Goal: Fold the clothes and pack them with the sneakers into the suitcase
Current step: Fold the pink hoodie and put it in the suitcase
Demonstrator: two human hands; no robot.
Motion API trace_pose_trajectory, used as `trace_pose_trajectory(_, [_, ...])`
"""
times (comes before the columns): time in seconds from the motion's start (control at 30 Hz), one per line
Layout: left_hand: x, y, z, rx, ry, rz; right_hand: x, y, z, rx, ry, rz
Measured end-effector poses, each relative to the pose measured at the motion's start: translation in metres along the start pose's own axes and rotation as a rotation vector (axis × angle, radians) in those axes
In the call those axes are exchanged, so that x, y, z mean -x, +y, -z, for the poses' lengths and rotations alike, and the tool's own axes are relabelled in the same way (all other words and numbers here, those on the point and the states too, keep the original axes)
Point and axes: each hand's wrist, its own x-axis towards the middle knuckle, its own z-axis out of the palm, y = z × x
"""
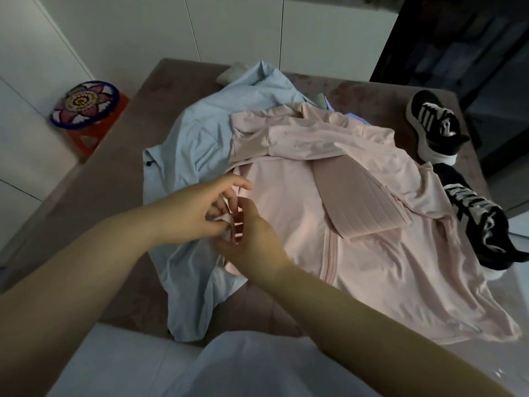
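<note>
The bed (114, 167) is overlaid by a spread pink jacket (357, 253). A blue garment (194, 133) is partly covered at the jacket's left. Sneakers (481, 222) are noted at its right. The left hand (197, 213) and right hand (254, 239) are held together, both pinching the jacket's left edge.

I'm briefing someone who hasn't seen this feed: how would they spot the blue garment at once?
Find the brown upholstered surface that fills the middle of the view. On its left half lies a crumpled garment, partly covered on its right side by the pink zip jacket. Unlike that jacket, it is pale blue, and it hangs over the near edge.
</note>
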Motion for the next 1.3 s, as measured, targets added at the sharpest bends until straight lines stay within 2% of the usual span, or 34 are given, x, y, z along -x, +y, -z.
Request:
trace_pose_trajectory(0.07, [-0.004,-0.003,0.009,0.081,0.011,0.013,-0.009,0.002,-0.001,-0.004,0.121,-0.022])
trace_pose_trajectory(0.17, [-0.014,-0.015,0.026,0.169,-0.019,0.049,-0.011,0.011,0.009,-0.113,0.200,-0.023])
trace_pose_trajectory(0.27, [-0.046,-0.042,0.035,0.032,-0.014,0.140,-0.002,0.007,0.025,-0.333,0.303,-0.033])
trace_pose_trajectory(0.37, [-0.097,-0.075,0.036,-0.033,0.191,0.249,0.011,0.006,0.042,-0.457,0.444,-0.009])
trace_pose_trajectory(0.47, [-0.150,-0.084,0.036,0.085,0.389,0.443,0.020,0.011,0.055,-0.475,0.501,-0.026])
trace_pose_trajectory(0.53, [-0.179,-0.080,0.038,0.097,0.471,0.562,0.025,0.015,0.059,-0.501,0.480,-0.037])
trace_pose_trajectory(0.67, [-0.211,-0.068,0.039,0.343,0.529,0.670,0.032,0.023,0.056,-0.536,0.299,-0.075])
trace_pose_trajectory(0.8, [-0.226,-0.058,0.043,0.231,0.481,0.719,0.037,0.027,0.052,-0.549,0.119,-0.068])
trace_pose_trajectory(0.87, [-0.226,-0.051,0.056,0.204,0.501,0.682,0.041,0.026,0.053,-0.559,0.118,-0.076])
trace_pose_trajectory(0.93, [-0.227,-0.046,0.071,0.266,0.552,0.615,0.048,0.026,0.058,-0.567,0.185,-0.063])
trace_pose_trajectory(1.03, [-0.232,-0.023,0.085,0.374,0.644,0.448,0.064,0.028,0.075,-0.580,0.376,-0.021])
trace_pose_trajectory(1.17, [-0.253,0.067,0.077,0.367,0.588,0.183,0.097,0.038,0.110,-0.640,0.668,0.003])
trace_pose_trajectory(1.23, [-0.268,0.115,0.059,0.268,0.558,0.093,0.119,0.048,0.130,-0.654,0.851,-0.015])
trace_pose_trajectory(1.3, [-0.287,0.162,0.029,0.040,0.506,0.019,0.142,0.068,0.149,-0.602,1.041,-0.104])
